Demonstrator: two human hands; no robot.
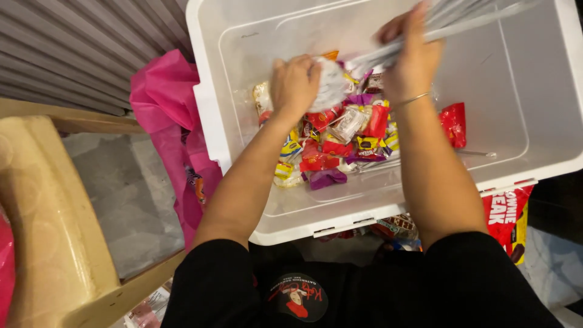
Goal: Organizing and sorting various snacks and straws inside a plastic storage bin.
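Both hands inside white plastic bin (534, 140): left hand (294, 85) clenched on clear plastic bag (331, 82), right hand (410, 64) gripping the bag's stretched upper end, blurred. Heaped wrapped candies (340, 143) just below, against near wall. Bare bin floor to the right, beyond lone red wrapper (453, 124). Pink bag (167, 115) crowding left rim.

Both bare forearms are reaching forward and down, roughly parallel, black sleeves ending at the elbows. Left hand (294, 85) is curling palm-down, knuckles up, fingers closing in a loose fist. Right hand (411, 58) is sitting higher and farther forward, fingers pinching together, thin bracelet circling its wrist.
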